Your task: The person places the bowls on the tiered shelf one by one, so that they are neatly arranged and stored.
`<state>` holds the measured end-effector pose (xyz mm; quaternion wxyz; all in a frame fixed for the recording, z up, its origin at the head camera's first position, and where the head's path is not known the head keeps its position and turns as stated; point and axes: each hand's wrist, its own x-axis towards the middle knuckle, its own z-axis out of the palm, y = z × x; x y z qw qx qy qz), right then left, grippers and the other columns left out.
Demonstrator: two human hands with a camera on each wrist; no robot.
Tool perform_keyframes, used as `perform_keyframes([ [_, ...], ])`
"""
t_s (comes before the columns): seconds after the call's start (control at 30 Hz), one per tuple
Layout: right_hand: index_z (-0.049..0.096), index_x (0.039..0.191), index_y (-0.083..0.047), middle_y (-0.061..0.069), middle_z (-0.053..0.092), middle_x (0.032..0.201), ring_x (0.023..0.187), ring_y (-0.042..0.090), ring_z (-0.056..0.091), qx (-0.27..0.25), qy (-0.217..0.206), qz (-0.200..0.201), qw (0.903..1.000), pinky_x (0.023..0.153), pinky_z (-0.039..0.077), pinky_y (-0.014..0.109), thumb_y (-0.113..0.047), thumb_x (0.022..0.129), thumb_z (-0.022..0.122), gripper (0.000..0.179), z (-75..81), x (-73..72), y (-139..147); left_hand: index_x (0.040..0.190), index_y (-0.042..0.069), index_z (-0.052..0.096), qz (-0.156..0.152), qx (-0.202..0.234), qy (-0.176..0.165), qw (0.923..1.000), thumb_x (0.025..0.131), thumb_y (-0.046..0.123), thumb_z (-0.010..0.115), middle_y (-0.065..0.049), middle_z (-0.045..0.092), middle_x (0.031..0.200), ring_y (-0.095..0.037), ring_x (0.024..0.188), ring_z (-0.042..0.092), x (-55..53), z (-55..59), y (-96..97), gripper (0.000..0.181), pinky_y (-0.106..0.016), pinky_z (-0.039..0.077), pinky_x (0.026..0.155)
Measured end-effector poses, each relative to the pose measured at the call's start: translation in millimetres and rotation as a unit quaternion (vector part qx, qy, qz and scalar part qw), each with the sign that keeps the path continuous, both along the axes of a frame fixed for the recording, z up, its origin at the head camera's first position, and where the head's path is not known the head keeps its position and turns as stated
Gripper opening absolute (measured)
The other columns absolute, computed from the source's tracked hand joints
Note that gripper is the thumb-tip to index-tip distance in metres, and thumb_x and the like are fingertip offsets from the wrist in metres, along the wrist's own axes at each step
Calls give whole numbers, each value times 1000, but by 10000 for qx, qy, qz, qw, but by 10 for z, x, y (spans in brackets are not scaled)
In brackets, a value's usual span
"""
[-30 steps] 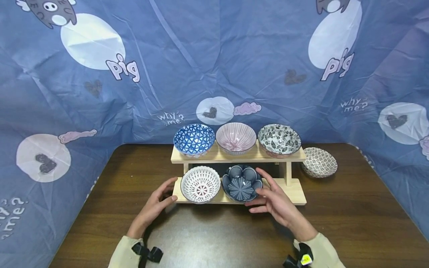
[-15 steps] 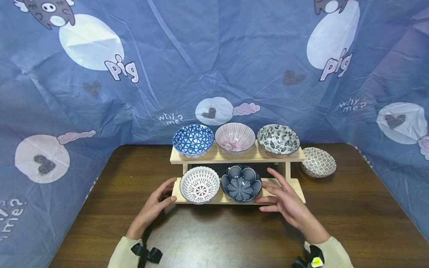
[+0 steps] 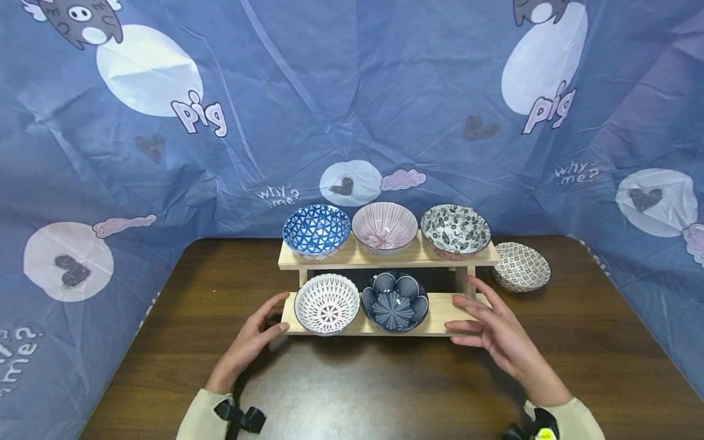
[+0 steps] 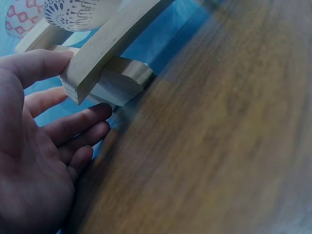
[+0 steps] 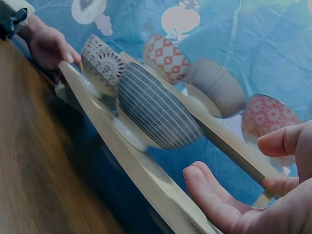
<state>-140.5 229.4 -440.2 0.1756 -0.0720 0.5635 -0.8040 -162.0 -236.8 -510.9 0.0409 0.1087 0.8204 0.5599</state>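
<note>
A two-tier wooden stand (image 3: 440, 315) holds several patterned bowls. My left hand (image 3: 247, 345) grips the left end of its lower board, thumb and index finger at the board end (image 4: 80, 80). Beside that hand sits a white bowl (image 3: 327, 304) with a dark and red pattern. Right of it is a dark blue bowl (image 3: 395, 302) with petal shapes, striped outside. My right hand (image 3: 506, 333) is off the dark bowl, fingers spread over the right part of the lower board. Nothing shows between its fingers (image 5: 209, 190) in the right wrist view.
On the upper board stand a blue triangle-patterned bowl (image 3: 316, 230), a pink-striped bowl (image 3: 385, 227) and a black-and-white floral bowl (image 3: 456, 229). A brown-patterned bowl (image 3: 521, 267) sits on the wooden table (image 3: 352, 391) right of the stand. A blue printed cloth (image 3: 352, 91) hangs behind.
My right hand has let go of the dark blue bowl and moved right, away from it. The bowl stays on the lower board. My left hand keeps its place.
</note>
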Motion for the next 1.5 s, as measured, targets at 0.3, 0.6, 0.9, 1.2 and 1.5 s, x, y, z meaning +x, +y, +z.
perform_keyframes([
  [0.3,31,141,-34,-8,70,122,95,23,75,-366,205,-211,9989,79,60,39,-7,108,34,42,-12,-6,268,151,6,40,-10,33,-76,10000,96,14,62,-28,61,131,-11,108,60,5,5,-5,59,-24,47,86],
  [0.6,17,150,-26,-6,68,124,100,27,75,-815,313,-473,9951,81,60,41,-5,108,33,50,-36,-17,586,150,6,40,-17,64,-25,10000,96,13,62,-28,62,129,-9,108,60,1,7,1,59,-23,47,87],
  [0.9,25,144,-28,-1,67,121,99,30,75,-1163,370,-827,9891,79,60,45,-6,109,31,42,-83,-47,911,150,5,40,-71,115,35,9999,96,11,62,-29,62,128,-5,104,61,3,-16,-6,59,-22,47,86],
  [1.2,21,146,-30,0,65,113,94,31,75,-1336,138,-1273,9827,76,60,46,-5,108,30,46,-183,-86,1171,150,3,40,-70,166,99,9998,95,10,62,-30,62,128,-2,103,60,5,0,-5,59,-22,47,86],
  [1.5,0,157,-34,-3,61,108,91,28,76,-991,-172,-1608,9818,76,61,44,-8,108,34,66,-233,-147,1300,150,7,40,28,52,-155,9999,96,15,62,-27,61,131,-8,108,59,4,27,6,59,-24,46,86],
])
